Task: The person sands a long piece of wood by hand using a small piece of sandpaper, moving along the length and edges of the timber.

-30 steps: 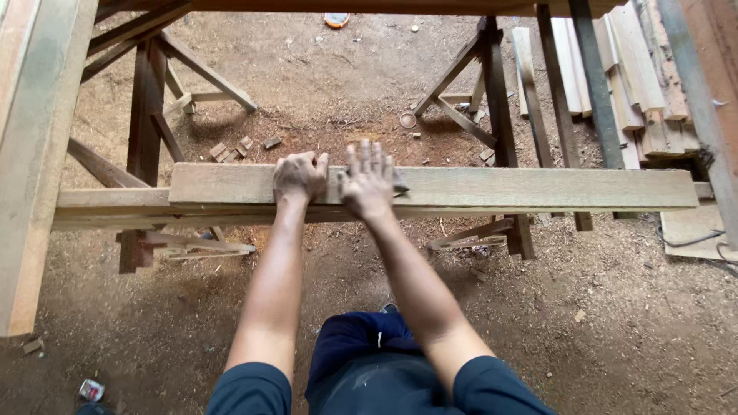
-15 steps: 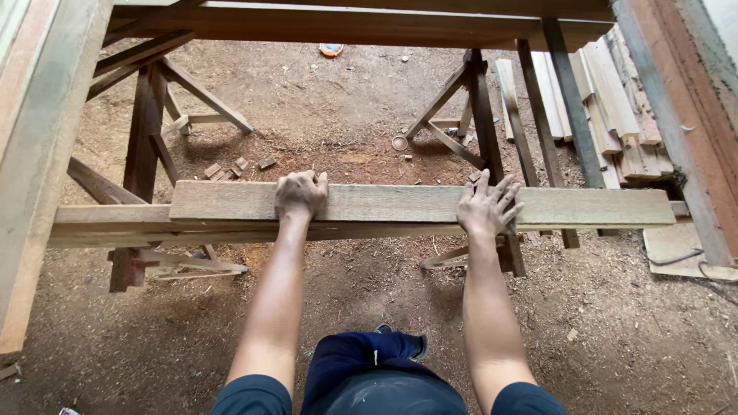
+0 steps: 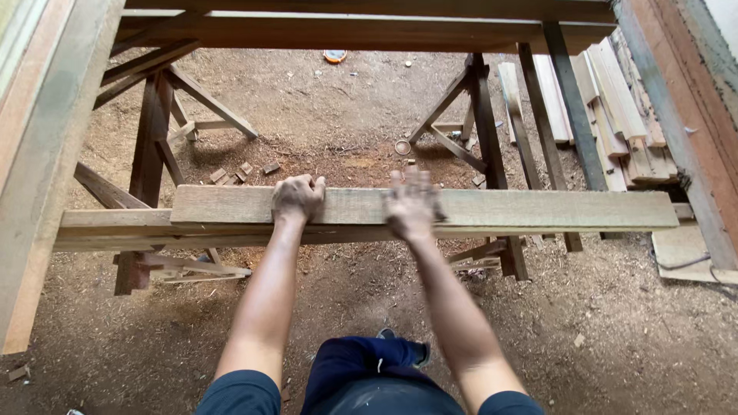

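Sawdust-covered dirt floor (image 3: 630,338); wooden plank (image 3: 538,209) is lying across two sawhorses (image 3: 492,154). Your left hand (image 3: 297,197) is gripping its far edge, fingers curled tight. Right hand (image 3: 411,207) is blurred, fingers' state unclear. Plank looks stiff, heavy: grip both edges near midspan.

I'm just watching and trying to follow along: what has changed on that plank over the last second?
The right hand slid out to the right along the plank, then came back toward the middle; it is now blurred with motion. The left hand kept gripping the plank's far edge. The plank itself stayed across the sawhorses.
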